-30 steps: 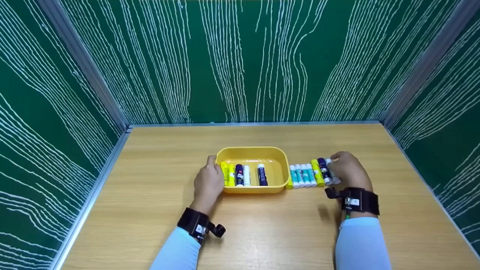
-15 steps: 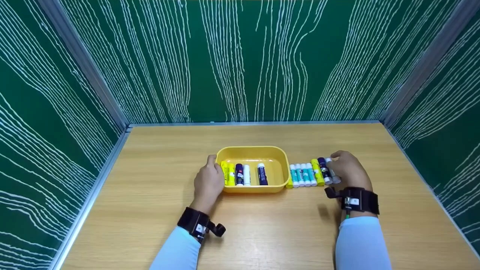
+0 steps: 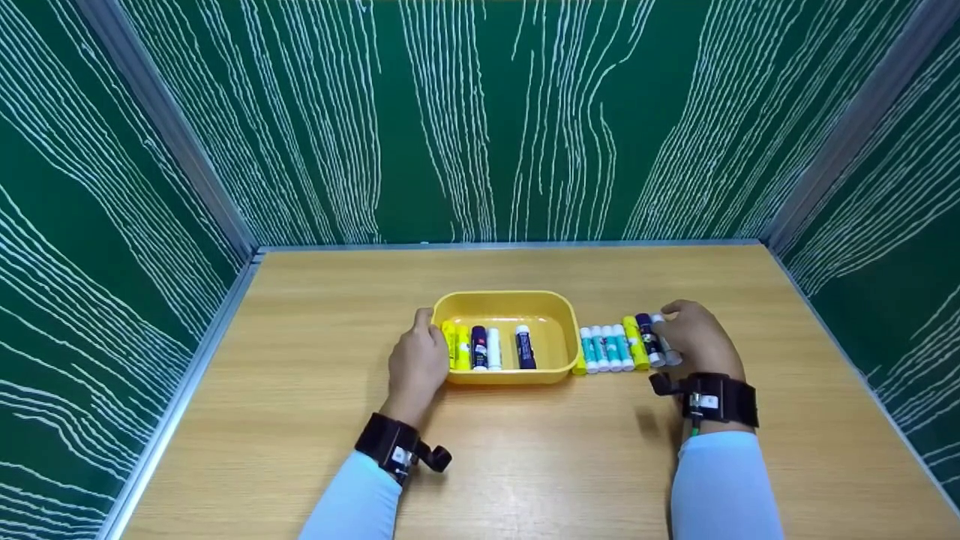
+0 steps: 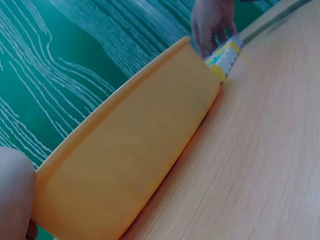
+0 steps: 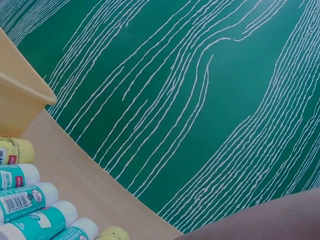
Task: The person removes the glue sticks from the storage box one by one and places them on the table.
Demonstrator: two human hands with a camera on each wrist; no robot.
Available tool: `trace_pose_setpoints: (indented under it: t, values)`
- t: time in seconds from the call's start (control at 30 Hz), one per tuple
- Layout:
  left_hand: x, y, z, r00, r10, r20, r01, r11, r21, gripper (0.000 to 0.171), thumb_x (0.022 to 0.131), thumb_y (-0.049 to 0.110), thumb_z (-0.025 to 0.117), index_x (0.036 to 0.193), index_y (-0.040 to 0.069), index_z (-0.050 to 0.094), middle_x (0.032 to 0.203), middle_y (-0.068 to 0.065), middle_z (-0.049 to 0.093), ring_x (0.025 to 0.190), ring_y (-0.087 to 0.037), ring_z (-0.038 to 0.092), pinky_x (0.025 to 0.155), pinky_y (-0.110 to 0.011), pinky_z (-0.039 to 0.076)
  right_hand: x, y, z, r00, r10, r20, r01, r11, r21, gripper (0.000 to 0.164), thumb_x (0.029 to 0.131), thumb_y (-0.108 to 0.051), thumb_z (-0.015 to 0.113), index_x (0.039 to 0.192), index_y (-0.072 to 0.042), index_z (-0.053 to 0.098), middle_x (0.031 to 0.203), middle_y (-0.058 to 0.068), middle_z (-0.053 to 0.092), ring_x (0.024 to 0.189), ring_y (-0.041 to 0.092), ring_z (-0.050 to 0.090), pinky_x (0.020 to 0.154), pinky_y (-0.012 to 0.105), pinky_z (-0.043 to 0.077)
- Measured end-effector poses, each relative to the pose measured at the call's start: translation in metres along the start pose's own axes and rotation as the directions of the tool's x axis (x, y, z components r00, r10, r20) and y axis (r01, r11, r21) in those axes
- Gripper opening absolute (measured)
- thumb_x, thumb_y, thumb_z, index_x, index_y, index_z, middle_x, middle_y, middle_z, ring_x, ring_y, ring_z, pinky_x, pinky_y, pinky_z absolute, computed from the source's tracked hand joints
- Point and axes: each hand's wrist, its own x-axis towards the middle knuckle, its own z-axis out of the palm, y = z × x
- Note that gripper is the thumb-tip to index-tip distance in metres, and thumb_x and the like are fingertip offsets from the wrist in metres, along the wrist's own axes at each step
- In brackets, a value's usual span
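A yellow plastic tub [image 3: 504, 377] stands on the table, and my left hand [image 3: 418, 364] grips its left end at the rim. Inside lie several glue sticks: yellow ones, dark blue ones [image 3: 525, 349] and a white one [image 3: 493, 349]. Against the tub's right side runs a row of glue sticks, lying parallel: yellow, teal-and-white [image 3: 611, 349], yellow, dark blue and a pale one [image 3: 666, 341]. My right hand [image 3: 701, 337] is at the row's right end, touching the pale glue stick. In the left wrist view its fingers [image 4: 205, 37] hang down fairly straight beside the row.
The wooden table [image 3: 540, 457] is walled at the back and sides by green panels [image 3: 442, 150] with white wavy lines. Grey metal frame edges [image 3: 187, 142] meet at the corners. Black camera straps [image 3: 720, 401] sit on both wrists.
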Motion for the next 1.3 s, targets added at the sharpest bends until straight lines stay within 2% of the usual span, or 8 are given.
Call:
trace_pose_setpoints:
  t: [0.1,0.37,0.67,0.83,0.97,1.07,1.2,1.3]
  values:
    - [-0.0005,0.0007,-0.0005,1.0,-0.001,0.0,0.001,1.0,-0.002,0.046,0.122,0.027,0.043,0.165,0.015,0.052,0.092,-0.012,0.076,0.072,-0.024,0.066,0.062,-0.035,0.047,0.0015,-0.0005,0.0,1.0,0.005,0.002,-0.005,1.0,0.011,0.069,0.119,-0.028,0.052,0.178,-0.002,0.029,0.178,0.038,0.03,0.148,0.054,0.047,0.081,0.049,0.069]
    - [-0.0005,0.0024,-0.0018,1.0,-0.001,0.004,0.001,1.0,0.005,0.046,0.122,0.027,0.043,0.165,0.013,0.052,0.08,-0.008,0.067,0.067,-0.023,0.063,0.059,-0.034,0.043,0.0039,-0.0039,0.0011,1.0,0.009,-0.013,-0.01,0.999,-0.049,0.07,0.119,-0.032,0.052,0.177,-0.001,0.029,0.176,0.039,0.034,0.146,0.051,0.048,0.108,0.066,0.06]
    - [-0.0006,0.0018,-0.0019,1.0,0.001,0.004,-0.001,1.0,-0.004,0.047,0.122,0.027,0.043,0.166,0.013,0.052,0.075,-0.007,0.063,0.062,-0.022,0.059,0.057,-0.033,0.043,0.0052,-0.0036,0.0026,1.0,-0.004,-0.012,0.003,0.998,-0.063,0.071,0.118,-0.033,0.055,0.176,-0.001,0.031,0.177,0.037,0.035,0.149,0.052,0.046,0.112,0.071,0.056]
    - [-0.0006,0.002,-0.0019,1.0,-0.004,0.005,0.004,1.0,-0.003,0.047,0.122,0.027,0.042,0.166,0.014,0.051,0.077,-0.007,0.065,0.065,-0.023,0.061,0.059,-0.034,0.044,0.0065,-0.0044,0.0034,1.0,-0.012,-0.003,0.012,0.996,-0.083,0.071,0.117,-0.033,0.058,0.176,-0.002,0.032,0.179,0.035,0.032,0.155,0.055,0.043,0.112,0.072,0.056]
    - [-0.0005,0.0019,-0.0015,1.0,-0.003,0.003,0.003,1.0,-0.001,0.047,0.122,0.027,0.043,0.166,0.014,0.052,0.077,-0.007,0.065,0.065,-0.023,0.061,0.059,-0.034,0.044,0.0062,-0.006,0.0036,1.0,-0.008,-0.003,0.008,0.997,-0.072,0.073,0.117,-0.032,0.06,0.177,-0.003,0.031,0.179,0.036,0.029,0.156,0.057,0.041,0.095,0.061,0.066]
    - [-0.0002,0.0016,-0.0013,1.0,-0.004,0.004,0.004,1.0,-0.003,0.046,0.122,0.027,0.043,0.166,0.014,0.052,0.078,-0.008,0.067,0.066,-0.023,0.063,0.06,-0.034,0.045,0.0066,-0.0058,0.0033,1.0,-0.011,-0.006,0.011,0.998,-0.062,0.073,0.117,-0.032,0.06,0.177,-0.002,0.031,0.18,0.037,0.028,0.155,0.058,0.041,0.089,0.058,0.068]
    - [0.0002,0.0005,-0.0012,1.0,0.016,-0.015,-0.015,1.0,0.01,0.043,0.121,0.026,0.043,0.161,0.014,0.055,0.087,-0.013,0.074,0.072,-0.026,0.066,0.062,-0.037,0.047,0.0087,-0.0052,0.0034,0.998,-0.057,-0.027,0.053,0.99,-0.131,0.07,0.117,-0.031,0.058,0.174,0.003,0.036,0.176,0.038,0.034,0.155,0.058,0.044,0.115,0.07,0.055]
    - [0.0004,0.0,-0.0012,0.999,0.032,-0.031,-0.031,0.999,0.018,0.042,0.121,0.026,0.043,0.158,0.014,0.057,0.093,-0.016,0.077,0.074,-0.027,0.067,0.063,-0.038,0.047,0.0101,-0.0056,0.0036,0.996,-0.085,-0.038,0.077,0.979,-0.187,0.067,0.117,-0.031,0.056,0.171,0.006,0.039,0.173,0.039,0.039,0.154,0.057,0.045,0.125,0.074,0.042]
